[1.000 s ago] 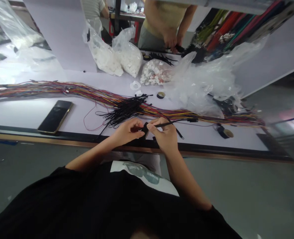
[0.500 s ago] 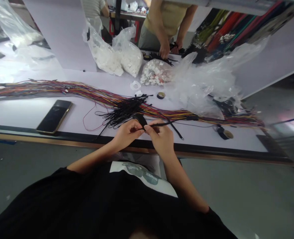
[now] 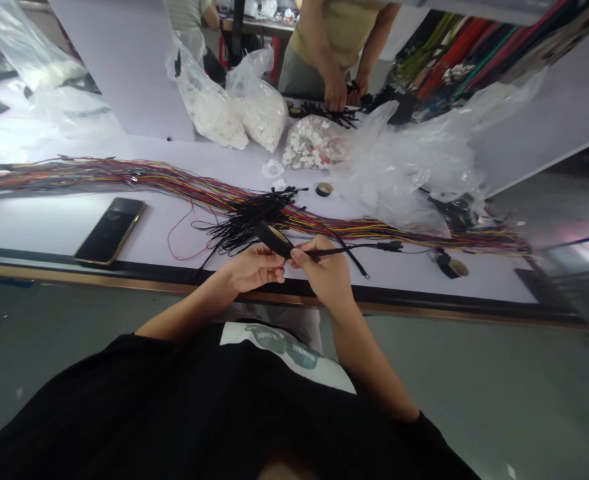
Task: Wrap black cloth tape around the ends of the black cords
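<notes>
A roll of black tape [image 3: 274, 240] is tilted up between my hands, its lower end against my right thumb. My right hand [image 3: 328, 272] is closed on a black sleeved cable [image 3: 354, 249], which runs out rightward to a black connector [image 3: 390, 247]. My left hand [image 3: 255, 269] has its fingers curled just below the tape roll; what they pinch is hidden. Just beyond my hands lies a heap of black leads [image 3: 249, 220], across a long bundle of coloured wires [image 3: 189, 181].
A phone [image 3: 110, 231] lies at left. Small tape rolls rest at the back [image 3: 324, 189] and at right [image 3: 452, 265]. Plastic bags of white parts [image 3: 262, 113] line the far side. Across the table, a co-worker's hands [image 3: 335, 92] handle black pieces.
The tape roll has tipped over to the left and down toward my right thumb. My left fingers have loosened from their pinch. The cable's connector end now shows farther right.
</notes>
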### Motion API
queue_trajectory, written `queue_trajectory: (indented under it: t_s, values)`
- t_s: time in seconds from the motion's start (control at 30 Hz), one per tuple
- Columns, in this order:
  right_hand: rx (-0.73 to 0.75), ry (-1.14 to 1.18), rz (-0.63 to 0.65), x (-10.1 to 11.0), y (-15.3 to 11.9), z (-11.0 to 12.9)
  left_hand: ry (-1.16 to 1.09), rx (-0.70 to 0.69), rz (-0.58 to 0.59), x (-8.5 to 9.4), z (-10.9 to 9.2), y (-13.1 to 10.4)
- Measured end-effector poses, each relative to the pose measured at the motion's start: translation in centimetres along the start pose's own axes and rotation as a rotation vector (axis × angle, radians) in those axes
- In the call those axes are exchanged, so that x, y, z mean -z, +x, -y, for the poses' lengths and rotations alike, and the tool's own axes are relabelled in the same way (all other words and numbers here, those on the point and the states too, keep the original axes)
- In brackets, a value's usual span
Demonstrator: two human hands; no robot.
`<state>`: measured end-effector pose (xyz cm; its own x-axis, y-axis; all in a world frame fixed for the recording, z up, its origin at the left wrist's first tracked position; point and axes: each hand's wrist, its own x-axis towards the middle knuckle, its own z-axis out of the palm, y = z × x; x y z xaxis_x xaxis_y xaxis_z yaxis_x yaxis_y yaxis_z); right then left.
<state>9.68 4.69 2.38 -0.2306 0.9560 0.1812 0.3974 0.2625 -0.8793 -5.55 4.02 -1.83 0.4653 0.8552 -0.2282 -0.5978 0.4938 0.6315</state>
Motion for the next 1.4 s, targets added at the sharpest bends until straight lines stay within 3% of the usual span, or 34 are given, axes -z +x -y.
queue_trajectory:
  t_s: [0.1,0.27,0.47,0.93,1.1,1.2,1.27,1.4]
  values:
    - [-0.009,0.023,-0.002,0.1,0.1,-0.1,-0.040,0.052,0.057,0.2,0.0,0.1]
    - [0.056,0.058,-0.004,0.3,0.3,0.0,-0.057,0.265,0.114,0.6,-0.5,-0.2]
    - [0.122,0.078,0.013,0.5,0.3,0.3,-0.027,0.278,0.088,0.7,-0.6,-0.4]
    - [0.045,0.014,0.031,0.2,0.3,0.7,0.490,-0.265,-0.099,-0.4,-0.4,-0.7]
    - [-0.162,0.251,-0.109,-0.5,0.5,-0.7,0.788,-0.579,-0.162,-0.9,-0.1,-2.1]
    - [-0.147,0.245,-0.144,-0.3,0.8,-1.0,1.078,-0.632,-0.003,-0.7,-0.1,-3.0]
    - [-0.102,0.174,-0.138,0.1,0.8,-0.7,1.147,-0.649,0.063,-0.5,-0.2,-3.0]
    - [-0.043,0.136,-0.064,0.3,0.5,0.3,1.105,-0.614,-0.154,-1.0,-0.4,-1.9]
